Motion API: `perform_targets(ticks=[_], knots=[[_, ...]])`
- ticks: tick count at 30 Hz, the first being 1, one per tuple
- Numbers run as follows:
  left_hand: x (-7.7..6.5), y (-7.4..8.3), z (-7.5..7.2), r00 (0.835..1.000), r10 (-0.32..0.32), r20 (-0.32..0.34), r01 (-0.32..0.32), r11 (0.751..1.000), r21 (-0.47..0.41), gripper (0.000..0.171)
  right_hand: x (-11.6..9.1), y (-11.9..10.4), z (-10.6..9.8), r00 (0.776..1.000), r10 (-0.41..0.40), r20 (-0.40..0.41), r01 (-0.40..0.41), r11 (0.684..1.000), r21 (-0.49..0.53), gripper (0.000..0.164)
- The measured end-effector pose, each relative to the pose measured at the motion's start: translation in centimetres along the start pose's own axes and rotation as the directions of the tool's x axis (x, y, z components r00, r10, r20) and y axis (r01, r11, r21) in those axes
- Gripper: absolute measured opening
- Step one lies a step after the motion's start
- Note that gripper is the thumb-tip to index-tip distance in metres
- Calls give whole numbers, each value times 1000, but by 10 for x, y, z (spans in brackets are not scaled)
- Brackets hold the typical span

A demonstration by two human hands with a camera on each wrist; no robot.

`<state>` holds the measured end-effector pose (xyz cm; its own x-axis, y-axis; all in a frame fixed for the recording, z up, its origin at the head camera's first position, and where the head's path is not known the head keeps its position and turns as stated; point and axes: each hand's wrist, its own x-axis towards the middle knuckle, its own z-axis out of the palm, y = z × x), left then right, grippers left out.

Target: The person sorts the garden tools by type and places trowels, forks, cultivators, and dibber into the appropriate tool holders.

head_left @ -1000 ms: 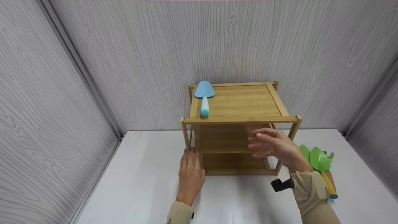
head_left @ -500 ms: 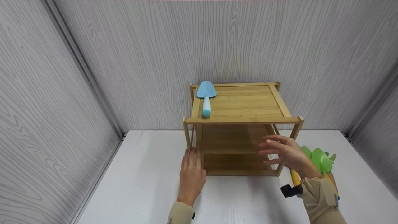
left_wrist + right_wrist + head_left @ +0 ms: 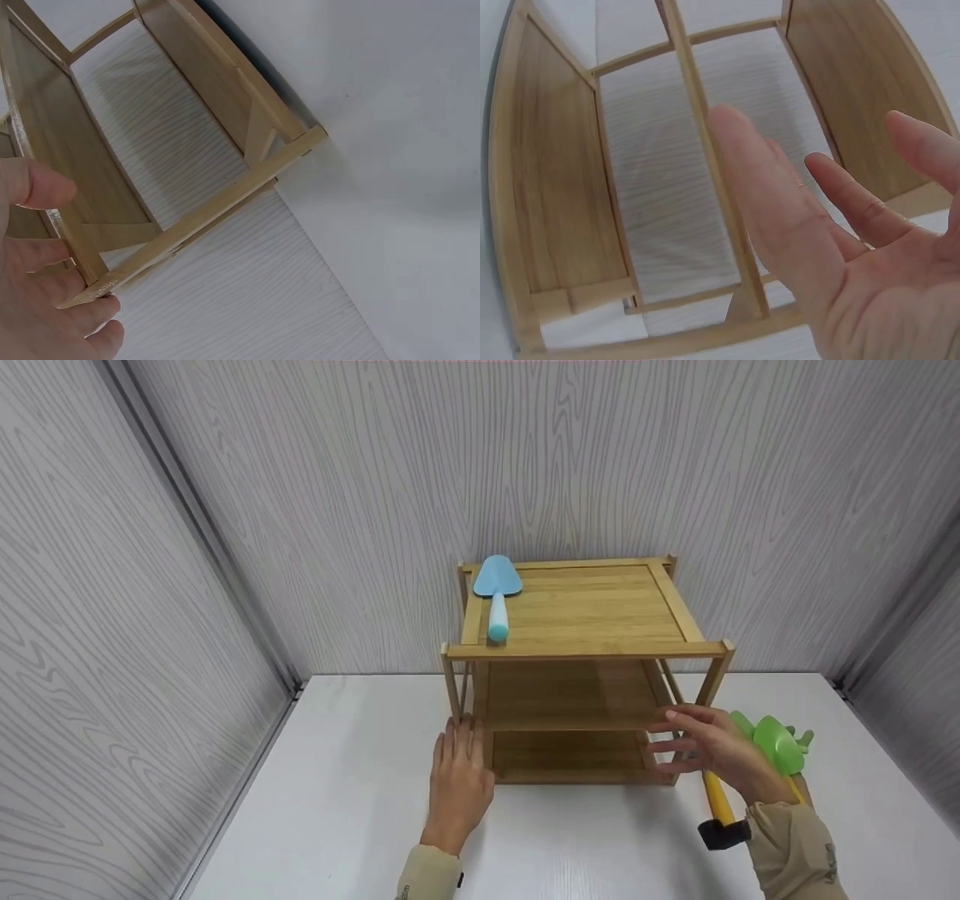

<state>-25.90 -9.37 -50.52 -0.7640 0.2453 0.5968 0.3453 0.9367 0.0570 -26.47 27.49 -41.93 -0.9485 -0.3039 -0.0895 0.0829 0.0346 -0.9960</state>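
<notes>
A small wooden shelf [image 3: 577, 607] with several tiers stands on the white table. On the left of its top tier lies a light-blue garden trowel [image 3: 497, 596] with a white handle. My left hand [image 3: 459, 787] touches the shelf's lower left front post; in the left wrist view the thumb stands apart while the fingertips lie against the wooden frame [image 3: 217, 206]. My right hand [image 3: 709, 746], fingers spread and holding nothing, hovers by the right front post [image 3: 712, 679]. Right of the shelf lie a green shovel [image 3: 778, 744] and a yellow-handled tool [image 3: 718, 799], both partly hidden by the right arm.
Another green tool [image 3: 804, 739] with prongs lies behind the shovel. Grey wood-patterned panels [image 3: 360, 510] close off the back and sides. The white table [image 3: 360, 780] extends left and in front of the shelf.
My right hand has moved right and down, from before the shelf's middle opening to its right front post, uncovering the yellow handle. The left hand stays at the left post.
</notes>
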Motion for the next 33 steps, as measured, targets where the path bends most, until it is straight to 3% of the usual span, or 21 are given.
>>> perform_targets(ticks=[9,20,28,33], knots=[[0,2,2,1000,-19,-3,19,999,-38,71,-5,6,-20,999,44,-9,-44,997,-70,62],[1,6,4,999,-7,-49,5,999,-32,65,-11,12,-36,994,94,-47,-97,994,-60,54],[1,7,5,1000,-10,-28,9,999,-31,66,-14,16,-47,992,116,-51,-119,992,-53,44],[0,6,5,999,-11,-37,10,1000,-24,70,-15,21,-54,988,141,-57,-144,988,-59,46]])
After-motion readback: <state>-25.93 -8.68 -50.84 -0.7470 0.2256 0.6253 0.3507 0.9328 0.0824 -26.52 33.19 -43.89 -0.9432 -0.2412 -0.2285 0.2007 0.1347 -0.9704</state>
